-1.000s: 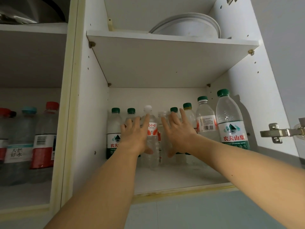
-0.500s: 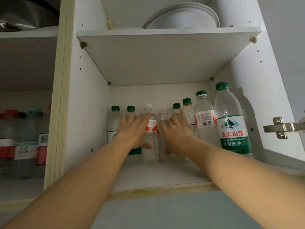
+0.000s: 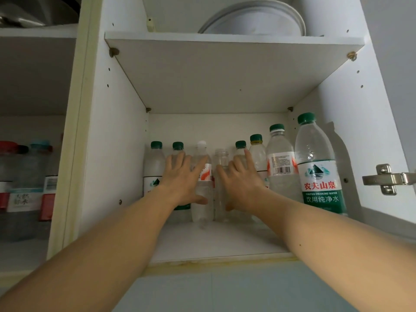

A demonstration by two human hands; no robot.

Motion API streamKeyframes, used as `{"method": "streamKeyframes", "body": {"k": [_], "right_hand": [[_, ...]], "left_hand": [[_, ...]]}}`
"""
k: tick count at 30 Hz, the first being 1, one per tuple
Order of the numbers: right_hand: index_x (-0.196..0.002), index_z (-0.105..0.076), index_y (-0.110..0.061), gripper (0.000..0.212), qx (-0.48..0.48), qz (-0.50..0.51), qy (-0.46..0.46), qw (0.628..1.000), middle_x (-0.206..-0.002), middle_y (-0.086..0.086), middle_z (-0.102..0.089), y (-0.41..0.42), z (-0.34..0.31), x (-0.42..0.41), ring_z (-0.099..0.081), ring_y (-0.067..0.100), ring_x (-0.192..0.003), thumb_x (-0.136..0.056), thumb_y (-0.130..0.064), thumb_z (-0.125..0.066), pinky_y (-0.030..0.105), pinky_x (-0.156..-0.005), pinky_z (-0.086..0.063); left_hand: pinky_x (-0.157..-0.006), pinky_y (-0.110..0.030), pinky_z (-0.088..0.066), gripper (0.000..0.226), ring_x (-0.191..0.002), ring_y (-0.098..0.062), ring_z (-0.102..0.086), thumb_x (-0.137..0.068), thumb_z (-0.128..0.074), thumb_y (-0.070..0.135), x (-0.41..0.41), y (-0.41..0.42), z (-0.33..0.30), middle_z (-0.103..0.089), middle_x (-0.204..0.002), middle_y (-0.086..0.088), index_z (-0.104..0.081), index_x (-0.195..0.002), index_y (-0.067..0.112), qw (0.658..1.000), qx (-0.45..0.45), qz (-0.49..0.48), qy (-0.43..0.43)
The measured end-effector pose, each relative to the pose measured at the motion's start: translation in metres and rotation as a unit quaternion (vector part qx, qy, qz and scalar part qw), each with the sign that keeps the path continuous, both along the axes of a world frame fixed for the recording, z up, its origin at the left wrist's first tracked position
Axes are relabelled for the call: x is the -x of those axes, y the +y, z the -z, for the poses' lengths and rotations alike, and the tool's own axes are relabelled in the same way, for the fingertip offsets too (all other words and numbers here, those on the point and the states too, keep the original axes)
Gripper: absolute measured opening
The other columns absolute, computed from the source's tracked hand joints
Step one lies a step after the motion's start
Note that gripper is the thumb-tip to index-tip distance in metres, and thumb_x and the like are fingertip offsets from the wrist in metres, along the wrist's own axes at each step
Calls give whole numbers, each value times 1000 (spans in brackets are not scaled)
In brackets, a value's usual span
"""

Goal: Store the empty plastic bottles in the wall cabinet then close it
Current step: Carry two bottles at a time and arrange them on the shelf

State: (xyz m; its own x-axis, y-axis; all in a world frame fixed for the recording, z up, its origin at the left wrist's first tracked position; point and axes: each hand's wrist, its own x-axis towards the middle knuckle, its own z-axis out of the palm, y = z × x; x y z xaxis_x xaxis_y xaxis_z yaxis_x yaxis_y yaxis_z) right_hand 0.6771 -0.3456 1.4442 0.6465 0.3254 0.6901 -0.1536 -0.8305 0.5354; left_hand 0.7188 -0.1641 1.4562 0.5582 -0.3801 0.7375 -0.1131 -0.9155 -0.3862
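Note:
Several empty plastic bottles stand in a row at the back of the open wall cabinet's lower shelf (image 3: pixel 216 242). My left hand (image 3: pixel 182 179) presses flat, fingers spread, against a green-capped bottle and the white-capped bottle (image 3: pixel 202 199). My right hand (image 3: pixel 242 181) presses flat against the capless clear bottle (image 3: pixel 221 158) and a green-capped one behind it. To the right stand a clear bottle with a barcode label (image 3: pixel 280 167) and a large green-label bottle (image 3: pixel 319 167), nearest the front.
A metal door hinge (image 3: pixel 389 179) juts from the right cabinet wall. White plates (image 3: pixel 254 16) sit on the upper shelf. The neighbouring compartment on the left holds more bottles with red and blue caps (image 3: pixel 27 188). Pale tiles lie below the cabinet.
Both hands have pushed deeper into the shelf, moving the middle bottles back toward the rear wall. The view has shifted closer to the cabinet.

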Motion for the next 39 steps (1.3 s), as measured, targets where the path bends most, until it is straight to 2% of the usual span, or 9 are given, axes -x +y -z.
{"method": "streamKeyframes", "body": {"k": [6,13,16,18,23,27,33,37,39], "right_hand": [[-155,-19,-14,113,8,-5,-19,1000,-155,20,-36,-1,3,-9,-21,43,-147,-72,-69,-72,68,-117,7],[-156,-17,-16,116,0,-5,-13,1000,-155,19,-34,-3,3,-5,-18,41,-148,-70,-75,-68,67,-116,11],[-155,-21,-14,107,-17,-27,-16,999,-158,19,-29,0,0,7,-15,40,-150,-76,-70,-68,67,-117,9],[-154,-23,-12,99,-30,-60,-36,997,-159,18,-28,1,-4,19,-13,40,-151,-81,-61,-68,67,-119,5],[-143,-46,-14,63,-61,-155,-113,979,-153,16,-40,-9,-10,67,-27,38,-147,-90,-43,-63,60,-122,-3],[-139,-52,-14,55,-140,-155,-184,960,-150,13,-43,-33,-13,103,-32,35,-142,-91,-38,-65,53,-123,-17],[-151,-32,-14,79,-277,-153,-211,925,-150,10,-29,-78,4,135,-27,31,-137,-87,-35,-73,48,-112,-37],[-156,-15,-25,93,-453,-207,-140,856,-150,5,-27,-95,26,138,-35,28,-137,-86,-42,-74,40,-107,-39],[-156,-14,-27,95,-522,-226,-94,817,-145,6,-35,-100,38,138,-47,26,-127,-85,-40,-76,36,-99,-46]], "left_hand": [[-118,-59,-14,124,-146,-39,-15,-68,-65,82,0,-11,-1,-23,-156,-17,4,-157,30,999,16,-30,-12],[-119,-60,-8,125,-150,-41,-5,-72,-66,78,9,-20,4,-16,-160,-19,9,-158,29,998,44,-54,5],[-118,-60,-11,118,-150,-40,-7,-75,-67,74,11,-20,3,-18,-159,-18,3,-158,31,997,66,-25,24],[-117,-56,-17,109,-145,-37,-18,-75,-69,70,11,-17,-1,-26,-154,-15,-8,-156,32,996,83,7,12],[-114,-52,-27,91,-137,-34,-34,-79,-66,69,16,-12,-9,-38,-147,-13,-27,-150,28,989,121,83,-10],[-111,-49,-31,86,-136,-33,-35,-84,-68,60,28,-25,-9,-37,-149,-13,-30,-151,21,970,138,199,-15],[-103,-41,-43,88,-132,-22,-39,-87,-68,57,53,-64,-1,-33,-149,-3,-25,-155,23,919,130,368,56],[-106,-44,-45,94,-134,-20,-41,-85,-69,56,67,-76,2,-30,-154,-1,-18,-158,26,892,143,407,138],[-104,-43,-47,95,-127,-18,-49,-84,-70,57,75,-79,1,-37,-152,-2,-18,-158,28,873,164,423,179]]}}
